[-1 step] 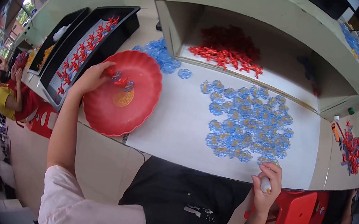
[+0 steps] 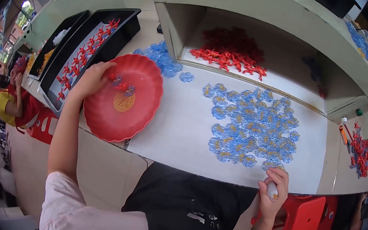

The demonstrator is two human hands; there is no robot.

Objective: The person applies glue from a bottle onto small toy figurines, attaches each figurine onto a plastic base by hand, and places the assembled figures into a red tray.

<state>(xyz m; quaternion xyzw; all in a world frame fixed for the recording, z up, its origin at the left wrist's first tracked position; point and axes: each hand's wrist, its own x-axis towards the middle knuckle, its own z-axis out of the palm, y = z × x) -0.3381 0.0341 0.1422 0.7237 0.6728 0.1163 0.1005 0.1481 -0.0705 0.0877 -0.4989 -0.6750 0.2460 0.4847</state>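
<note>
— Nearest us, our right hand [image 2: 272, 190] is curled shut around a small white bottle-like thing [image 2: 272, 189], upright at the table's near edge [image 2: 213, 174]. Beyond it, the flat blue plastic flower pieces [image 2: 250, 126] lie spread out.

— And our left hand [image 2: 92, 79]?

— Fingers pinch small red pieces [image 2: 120, 83] inside the round scalloped red plastic dish [image 2: 123, 98] — nearly empty, so we judge most work remains. Its long axis runs toward the black tray [image 2: 88, 51].
</note>
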